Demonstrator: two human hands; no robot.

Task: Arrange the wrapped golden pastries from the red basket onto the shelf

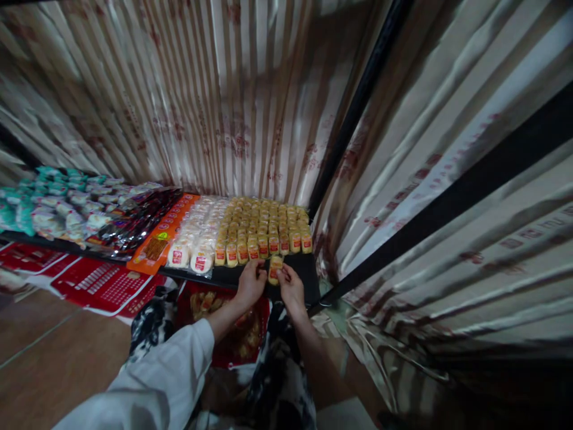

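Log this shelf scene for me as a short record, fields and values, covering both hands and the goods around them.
left hand: holds the small yellow packet from its left side
right hand: pinches the same packet from the right
packet place: front edge of the black shelf, ahead of the rows
yellow packet rows: upright, packed close
white packets: left of the yellow rows
teal packets: far left
backdrop: striped curtain

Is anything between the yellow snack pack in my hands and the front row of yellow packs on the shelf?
Nothing visible. Both hands, left hand and right hand, hold the yellow snack pack right below the front row of yellow packs; only bare black shelf lies between.
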